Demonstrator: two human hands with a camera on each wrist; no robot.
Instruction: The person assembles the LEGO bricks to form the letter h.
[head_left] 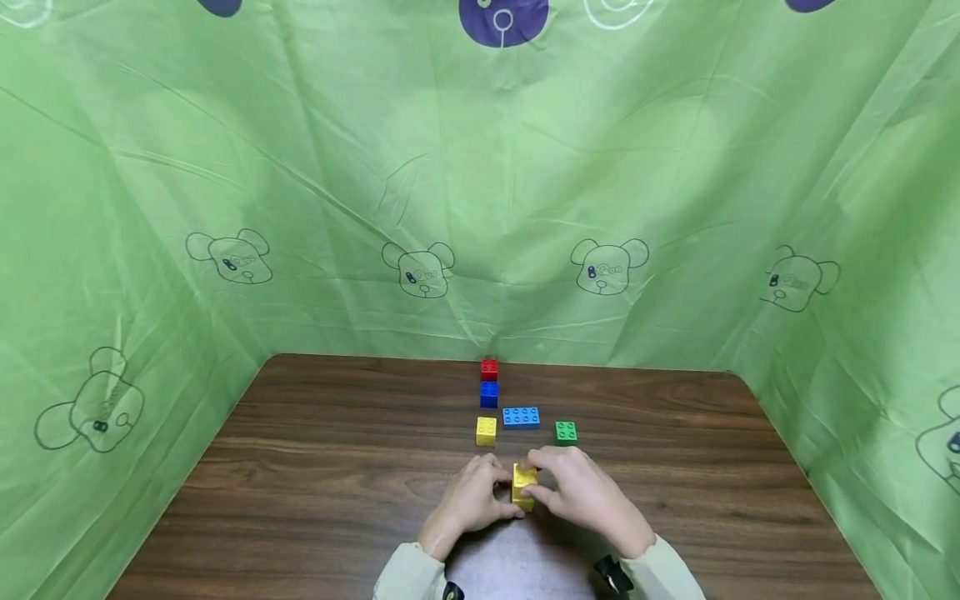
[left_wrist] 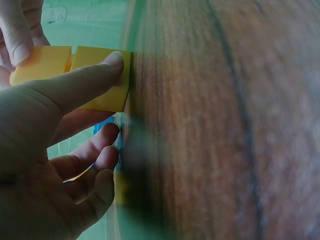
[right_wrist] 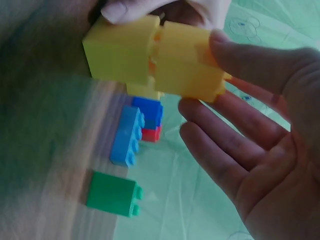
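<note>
Seemingly at the joining step: upper brick (right_wrist: 185, 67) set over lower brick (right_wrist: 120, 52), both yellow, held between the two hands above or upon the near part of the worktop (head_left: 337, 500). Impossible to tell from these views whether resting on the wood or just clear of it. Probably lined up but not yet fully seated, judging by a narrow gap and a sliver of stud between the two in both wrist views.

Pinching the lower brick with the left hand (head_left: 474, 493): thumb along one face, forefinger partly hidden on the opposite side, other fingers bent and off the brick. Gripping the upper brick with the right hand (head_left: 576, 485), thumb against one side, fingers spread along the other.

Called for next, as far as can be judged: a firm, straight push of the upper brick down onto the lower, with the left hand as brace. Best to square the edges first, keep fingertips out of the gap, and avoid a slanting press, likely to leave one side proud.

Farther back on the worktop, untouched: spare yellow (head_left: 486, 431), with long blue (head_left: 521, 417) just beside, to the right and slightly behind; green brick (head_left: 566, 432) farther right, near the right hand; small blue (head_left: 488, 394) behind spare yellow, then red brick (head_left: 489, 369) just behind, close to the far edge.
</note>
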